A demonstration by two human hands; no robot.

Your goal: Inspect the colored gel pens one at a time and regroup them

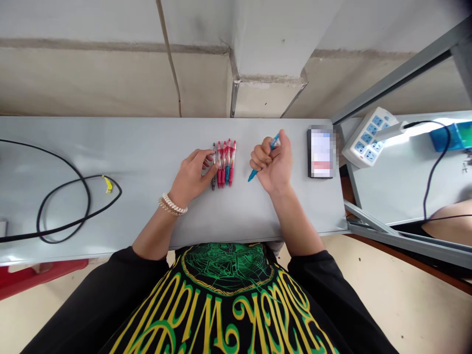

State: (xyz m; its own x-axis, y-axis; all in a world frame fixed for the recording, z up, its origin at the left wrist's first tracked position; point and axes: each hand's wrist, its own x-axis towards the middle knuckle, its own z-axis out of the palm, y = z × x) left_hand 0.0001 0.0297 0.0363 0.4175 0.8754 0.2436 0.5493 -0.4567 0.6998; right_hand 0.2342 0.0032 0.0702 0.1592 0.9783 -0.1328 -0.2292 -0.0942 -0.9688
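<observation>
The blue pen [262, 158] sits in the right hand [272, 164], just right of the middle of the frame. The hand is closed in a fist around it, so only the two ends show: one end pokes up past the thumb and the other points down and to the left at the table. The pen leans, with its long side running from upper right to lower left. A little to the left of it lies a row of pens [224, 163] on the grey table [147, 196]. They lie side by side and touch, and each one runs up and down in the frame. Most are red, one is blue-green, and the one at the left edge is dark. The left hand [193, 174] lies partly open with its fingertips on the left side of that row, not gripping any pen. So the left hand is the nearer one to the row, and the row lies to the left of the fist with the blue pen. A phone [320, 152] lies to the right, and its screen is blurred. A white power strip [365, 137] is farther right. A black cable [62, 196] loops at the left. The shirt has green and yellow letters, but I cannot read them from here.
</observation>
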